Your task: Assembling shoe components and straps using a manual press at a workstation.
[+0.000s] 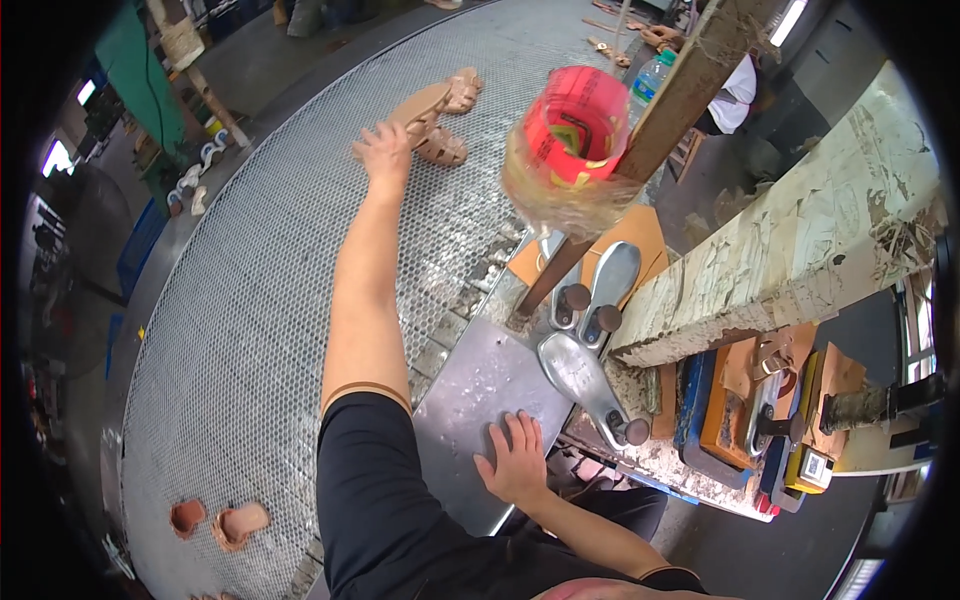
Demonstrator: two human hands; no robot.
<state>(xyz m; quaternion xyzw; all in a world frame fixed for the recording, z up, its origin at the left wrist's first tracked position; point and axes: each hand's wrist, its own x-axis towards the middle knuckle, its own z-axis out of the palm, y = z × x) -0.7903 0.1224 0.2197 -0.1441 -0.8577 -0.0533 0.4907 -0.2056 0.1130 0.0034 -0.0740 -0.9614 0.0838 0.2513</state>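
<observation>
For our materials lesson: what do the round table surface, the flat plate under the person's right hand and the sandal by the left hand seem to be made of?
Round table surface: probably metal mesh, grey with see-through honeycomb holes. Flat plate: likely sheet metal, dull silver, scuffed. Sandal: tan, matte, perhaps leather or synthetic; unclear.

i count two hands: my left hand and my right hand. two tan sandals lie on the one round mesh table. two small tan pieces sit at its near edge. i see three metal shoe lasts, one red container, one plastic bottle, one steel plate.
</observation>
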